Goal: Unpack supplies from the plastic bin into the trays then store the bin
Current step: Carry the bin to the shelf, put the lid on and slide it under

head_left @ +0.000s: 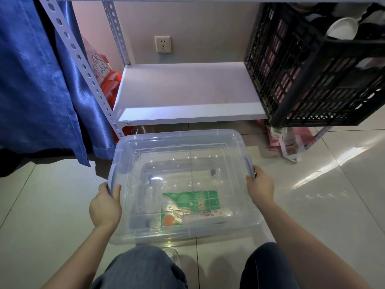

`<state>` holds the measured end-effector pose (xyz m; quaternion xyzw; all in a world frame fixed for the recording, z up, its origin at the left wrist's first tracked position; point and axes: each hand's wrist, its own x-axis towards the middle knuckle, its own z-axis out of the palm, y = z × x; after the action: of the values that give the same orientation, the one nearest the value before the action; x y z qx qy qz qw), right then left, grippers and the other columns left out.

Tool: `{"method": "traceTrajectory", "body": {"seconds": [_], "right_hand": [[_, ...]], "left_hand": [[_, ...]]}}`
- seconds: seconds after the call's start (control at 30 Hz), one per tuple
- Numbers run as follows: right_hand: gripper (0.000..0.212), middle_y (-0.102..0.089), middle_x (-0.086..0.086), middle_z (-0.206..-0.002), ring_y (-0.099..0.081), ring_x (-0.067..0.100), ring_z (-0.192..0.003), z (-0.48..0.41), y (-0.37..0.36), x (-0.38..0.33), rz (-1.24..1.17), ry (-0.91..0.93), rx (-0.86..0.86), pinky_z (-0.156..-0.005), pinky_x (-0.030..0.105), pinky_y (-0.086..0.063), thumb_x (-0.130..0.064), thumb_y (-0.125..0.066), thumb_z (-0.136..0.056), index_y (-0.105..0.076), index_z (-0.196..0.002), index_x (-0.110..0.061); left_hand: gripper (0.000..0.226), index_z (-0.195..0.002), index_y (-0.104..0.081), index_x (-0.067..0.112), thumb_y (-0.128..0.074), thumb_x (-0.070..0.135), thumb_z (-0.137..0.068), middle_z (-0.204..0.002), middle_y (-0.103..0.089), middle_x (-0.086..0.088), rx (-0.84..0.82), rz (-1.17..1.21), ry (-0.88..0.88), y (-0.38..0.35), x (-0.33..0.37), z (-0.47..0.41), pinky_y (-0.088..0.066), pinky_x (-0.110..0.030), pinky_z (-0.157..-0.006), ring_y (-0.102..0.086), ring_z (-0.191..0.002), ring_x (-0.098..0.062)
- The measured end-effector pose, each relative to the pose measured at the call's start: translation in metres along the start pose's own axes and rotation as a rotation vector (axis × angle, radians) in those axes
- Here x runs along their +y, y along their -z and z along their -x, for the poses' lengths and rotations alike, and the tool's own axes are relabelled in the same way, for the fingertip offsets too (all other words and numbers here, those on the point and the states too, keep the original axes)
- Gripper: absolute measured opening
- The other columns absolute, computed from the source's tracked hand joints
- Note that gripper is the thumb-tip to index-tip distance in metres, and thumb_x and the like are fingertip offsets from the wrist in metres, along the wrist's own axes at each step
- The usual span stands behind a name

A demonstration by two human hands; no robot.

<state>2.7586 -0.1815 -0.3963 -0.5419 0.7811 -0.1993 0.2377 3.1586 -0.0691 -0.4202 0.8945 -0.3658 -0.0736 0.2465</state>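
Observation:
A clear plastic bin [239,222] with its clear lid on sits on the tiled floor just in front of my knees. My left hand [105,205] grips the bin's left side latch. My right hand [260,184] grips the right side latch. Through the lid I see a green packet [187,203] and a small white tube-like pack [206,216] lying on the bottom, with some clear plastic pieces to their left.
A white shelf board [187,88] stands low behind the bin, bare on top. A black lattice crate [312,76] with white bowls sits at its right end. Blue curtain [41,80] hangs left, by the perforated metal upright. Bags lie under the shelf.

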Motion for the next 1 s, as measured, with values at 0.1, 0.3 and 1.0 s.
{"method": "traceTrajectory", "body": {"seconds": [0.1,0.3,1.0], "right_hand": [[0.035,-0.066,0.017,-0.103,-0.059,0.037,-0.09,0.003,0.0,0.0,-0.001,-0.002,0.008,-0.075,0.036,-0.045,-0.014,-0.055,-0.091,-0.055,-0.125,-0.009],[0.055,-0.053,0.005,-0.136,-0.056,0.034,-0.113,0.011,0.006,0.013,-0.163,-0.001,-0.135,-0.092,0.045,-0.05,-0.027,-0.055,-0.094,-0.034,-0.145,-0.023],[0.039,-0.062,0.012,-0.113,-0.063,0.03,-0.095,0.04,0.129,-0.019,-0.574,0.069,-0.091,-0.072,0.043,-0.057,-0.021,-0.063,-0.09,-0.054,-0.126,-0.01]], "left_hand": [[0.036,-0.104,-0.054,0.005,-0.048,0.039,-0.095,-0.073,-0.058,-0.011,0.011,0.02,-0.007,0.001,-0.001,0.001,-0.045,-0.039,-0.059,-0.049,-0.061,-0.031],[0.047,-0.131,-0.039,0.018,-0.046,0.046,-0.094,-0.096,-0.057,-0.008,-0.192,0.125,0.045,0.009,-0.008,0.003,-0.054,-0.048,-0.074,-0.059,-0.081,-0.035],[0.043,-0.121,-0.048,0.051,-0.066,0.039,-0.083,-0.097,-0.065,0.002,-0.221,0.571,-0.078,0.142,0.055,-0.004,-0.051,-0.038,-0.066,-0.06,-0.076,-0.02]]}}
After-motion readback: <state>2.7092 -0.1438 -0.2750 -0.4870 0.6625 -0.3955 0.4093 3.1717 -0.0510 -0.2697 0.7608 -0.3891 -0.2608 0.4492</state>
